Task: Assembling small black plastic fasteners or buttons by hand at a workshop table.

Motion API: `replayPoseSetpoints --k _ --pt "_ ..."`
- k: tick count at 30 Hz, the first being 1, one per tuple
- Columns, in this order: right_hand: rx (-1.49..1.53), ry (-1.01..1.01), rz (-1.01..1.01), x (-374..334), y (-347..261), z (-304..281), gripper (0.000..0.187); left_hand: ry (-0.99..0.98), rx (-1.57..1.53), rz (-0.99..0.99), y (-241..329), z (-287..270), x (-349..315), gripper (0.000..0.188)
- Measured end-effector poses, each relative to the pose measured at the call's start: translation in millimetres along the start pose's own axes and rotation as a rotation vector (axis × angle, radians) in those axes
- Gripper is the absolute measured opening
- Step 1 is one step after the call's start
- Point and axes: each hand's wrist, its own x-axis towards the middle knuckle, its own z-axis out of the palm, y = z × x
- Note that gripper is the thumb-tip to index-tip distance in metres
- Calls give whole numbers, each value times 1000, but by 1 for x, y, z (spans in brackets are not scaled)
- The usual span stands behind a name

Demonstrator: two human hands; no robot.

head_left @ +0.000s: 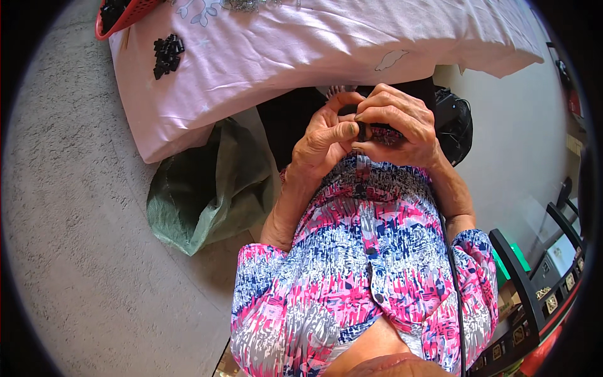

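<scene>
Head view. My left hand (323,139) is nearly closed, its thumb and fingers pinching a small dark piece (362,131). My right hand (402,122) meets it from the other side, fingers bent and drawn in, with thumb and fingertips closed about the same piece. The piece is mostly covered by my fingers, so I cannot tell its exact form. It is held in the air, clear of the surface (301,47), just off the middle of the near edge and in front of my patterned shirt (333,251).

The surface is covered with a creased pink cloth. A pile of small black pieces (168,55) lies on it, just in from the left edge. Farther along that edge stands a red basket (137,11) with dark contents, cut by the frame. Silvery material (245,5) lies toward the far side, also partly out of frame.

Below the near left corner, a green sack (182,201) sits on the floor (81,188), mouth open. A black bag (461,122) stands beyond my right hand, below the near edge.
</scene>
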Motion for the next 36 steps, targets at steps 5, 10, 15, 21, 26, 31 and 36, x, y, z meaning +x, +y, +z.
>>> replayPoseSetpoints --k 5,10,15,21,26,31,36 --pt "-24 10 -33 1 4 1 36 48 -20 0 2 5 0 49" --pt "-35 -43 -6 5 1 -2 41 14 25 13 7 4 -2 52" --pt "30 -16 114 10 -11 -9 59 14 384 155 44 27 -16 34" --pt "-87 81 227 2 -5 -14 32 626 1049 912 129 41 -19 13" --pt "-137 28 217 3 -4 -6 24 968 1444 1199 204 9 -16 9" --pt "-214 -69 227 2 -2 -2 22 1026 1728 1221 243 0 -7 8" --pt "-256 -112 178 -4 6 0 23 1100 1915 1145 257 -6 0 12"
